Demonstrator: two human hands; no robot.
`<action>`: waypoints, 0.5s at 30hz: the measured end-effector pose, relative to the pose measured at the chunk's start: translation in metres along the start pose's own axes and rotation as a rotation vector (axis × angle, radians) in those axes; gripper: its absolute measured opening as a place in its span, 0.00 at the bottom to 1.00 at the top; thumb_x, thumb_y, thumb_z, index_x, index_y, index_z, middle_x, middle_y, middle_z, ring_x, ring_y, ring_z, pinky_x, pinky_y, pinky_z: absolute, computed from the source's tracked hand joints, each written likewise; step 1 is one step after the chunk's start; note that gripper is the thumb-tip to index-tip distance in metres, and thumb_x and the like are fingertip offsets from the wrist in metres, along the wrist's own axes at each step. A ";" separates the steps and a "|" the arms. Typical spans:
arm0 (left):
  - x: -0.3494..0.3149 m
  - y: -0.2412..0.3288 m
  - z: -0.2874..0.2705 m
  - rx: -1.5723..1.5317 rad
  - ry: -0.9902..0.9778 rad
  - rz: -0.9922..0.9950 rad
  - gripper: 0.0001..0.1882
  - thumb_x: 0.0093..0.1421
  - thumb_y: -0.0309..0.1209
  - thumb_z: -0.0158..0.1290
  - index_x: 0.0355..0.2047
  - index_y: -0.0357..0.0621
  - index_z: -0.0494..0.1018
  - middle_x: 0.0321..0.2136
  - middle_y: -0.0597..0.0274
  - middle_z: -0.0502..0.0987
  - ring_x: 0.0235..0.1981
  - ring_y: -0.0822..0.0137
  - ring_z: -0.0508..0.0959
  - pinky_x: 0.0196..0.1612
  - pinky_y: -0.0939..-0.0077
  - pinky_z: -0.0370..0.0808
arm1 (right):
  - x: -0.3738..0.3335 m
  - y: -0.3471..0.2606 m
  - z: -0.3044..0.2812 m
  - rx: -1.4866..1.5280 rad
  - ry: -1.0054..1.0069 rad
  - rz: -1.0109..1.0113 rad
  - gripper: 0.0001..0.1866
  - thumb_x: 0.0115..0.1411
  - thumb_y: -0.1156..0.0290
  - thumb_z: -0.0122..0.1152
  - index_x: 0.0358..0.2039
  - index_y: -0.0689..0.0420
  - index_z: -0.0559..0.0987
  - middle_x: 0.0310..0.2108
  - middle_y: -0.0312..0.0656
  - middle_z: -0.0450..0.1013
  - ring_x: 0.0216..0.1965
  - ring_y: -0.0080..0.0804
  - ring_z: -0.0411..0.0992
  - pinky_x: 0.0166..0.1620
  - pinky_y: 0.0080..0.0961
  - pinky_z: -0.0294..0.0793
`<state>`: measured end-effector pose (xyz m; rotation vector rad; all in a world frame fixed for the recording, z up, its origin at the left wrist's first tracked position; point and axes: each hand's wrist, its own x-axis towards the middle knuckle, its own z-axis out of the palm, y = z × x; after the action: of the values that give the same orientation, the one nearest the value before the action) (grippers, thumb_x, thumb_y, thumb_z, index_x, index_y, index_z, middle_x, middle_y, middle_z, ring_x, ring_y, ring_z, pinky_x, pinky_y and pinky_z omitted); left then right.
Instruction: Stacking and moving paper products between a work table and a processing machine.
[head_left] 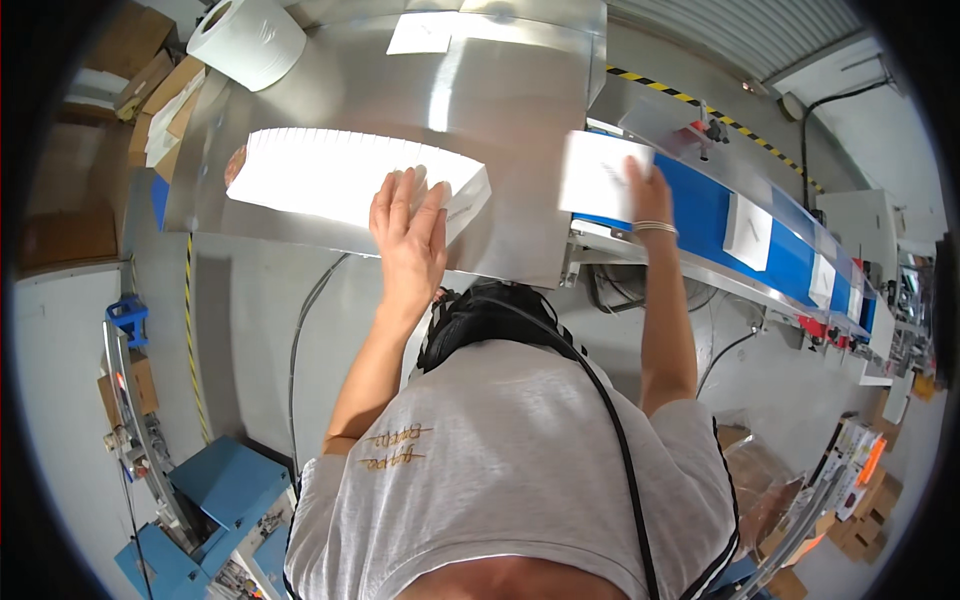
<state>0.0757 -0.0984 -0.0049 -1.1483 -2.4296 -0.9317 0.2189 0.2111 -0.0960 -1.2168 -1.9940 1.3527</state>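
Note:
A long row of flat white boxes (320, 180), packed face to face, lies on the steel table (515, 110). My left hand (408, 235) rests on the right end of this row, fingers stretched out and slightly apart. A reddish-brown round thing (236, 166) touches the row's left end. To the right, my right hand (648, 190) grips a flat white box (597, 175) by its right side, thumb and fingers around the edge. This box is over the near end of the blue conveyor belt (690, 190), next to the table's right edge, and is slightly blurred.
Several white boxes, the nearest one (748, 232) among them, lie spaced along the belt between clear side guards. A white roll (246, 42) stands at the table's far left, a paper sheet (419, 33) at its back. A black cable (305, 330) hangs below the table.

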 end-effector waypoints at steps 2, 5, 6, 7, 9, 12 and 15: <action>0.000 -0.003 0.002 -0.003 0.017 0.033 0.16 0.51 0.20 0.56 0.42 0.42 0.77 0.53 0.51 0.67 0.57 0.45 0.62 0.58 0.51 0.58 | 0.020 0.030 -0.030 -0.374 0.169 -0.005 0.24 0.54 0.52 0.60 0.44 0.57 0.71 0.38 0.52 0.73 0.35 0.48 0.72 0.40 0.34 0.71; 0.000 -0.003 0.002 0.013 0.018 0.043 0.16 0.51 0.20 0.56 0.42 0.43 0.77 0.53 0.51 0.67 0.57 0.46 0.62 0.58 0.51 0.58 | -0.008 -0.009 -0.031 -1.123 0.656 -0.139 0.28 0.50 0.56 0.65 0.49 0.56 0.69 0.48 0.49 0.69 0.46 0.47 0.68 0.48 0.38 0.67; 0.000 -0.004 0.001 0.017 0.015 0.043 0.16 0.51 0.20 0.56 0.42 0.43 0.77 0.53 0.51 0.67 0.57 0.46 0.62 0.58 0.51 0.58 | -0.011 -0.025 -0.029 -0.928 0.548 -0.236 0.27 0.48 0.61 0.67 0.47 0.57 0.71 0.47 0.49 0.69 0.50 0.46 0.65 0.51 0.39 0.64; 0.000 -0.003 0.001 0.040 0.002 0.049 0.17 0.51 0.20 0.56 0.43 0.45 0.77 0.54 0.52 0.67 0.58 0.46 0.62 0.58 0.53 0.58 | -0.010 -0.031 -0.021 -0.751 0.328 -0.483 0.27 0.47 0.63 0.68 0.46 0.57 0.72 0.47 0.48 0.70 0.49 0.46 0.66 0.51 0.38 0.65; -0.001 -0.005 -0.001 0.062 -0.021 0.061 0.17 0.52 0.21 0.56 0.44 0.47 0.77 0.55 0.53 0.67 0.58 0.47 0.62 0.58 0.55 0.59 | -0.018 -0.060 0.013 -0.385 -0.044 -0.845 0.27 0.45 0.68 0.68 0.48 0.55 0.72 0.46 0.45 0.70 0.47 0.45 0.67 0.50 0.36 0.65; -0.002 -0.010 0.004 0.061 -0.017 0.080 0.18 0.52 0.21 0.56 0.44 0.48 0.77 0.55 0.52 0.67 0.58 0.46 0.62 0.58 0.54 0.59 | -0.046 -0.103 0.066 -0.043 -0.667 -0.427 0.29 0.48 0.68 0.69 0.51 0.54 0.70 0.50 0.41 0.68 0.52 0.36 0.67 0.54 0.30 0.66; -0.002 -0.012 0.001 0.057 -0.013 0.105 0.18 0.52 0.21 0.56 0.44 0.49 0.77 0.55 0.52 0.67 0.58 0.45 0.61 0.58 0.54 0.59 | -0.052 -0.108 0.097 0.015 -0.749 -0.485 0.28 0.49 0.70 0.68 0.51 0.55 0.69 0.50 0.38 0.68 0.51 0.31 0.67 0.51 0.30 0.68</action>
<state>0.0679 -0.1044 -0.0113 -1.2524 -2.3645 -0.8209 0.1282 0.1027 -0.0346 -0.1484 -2.5185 1.6827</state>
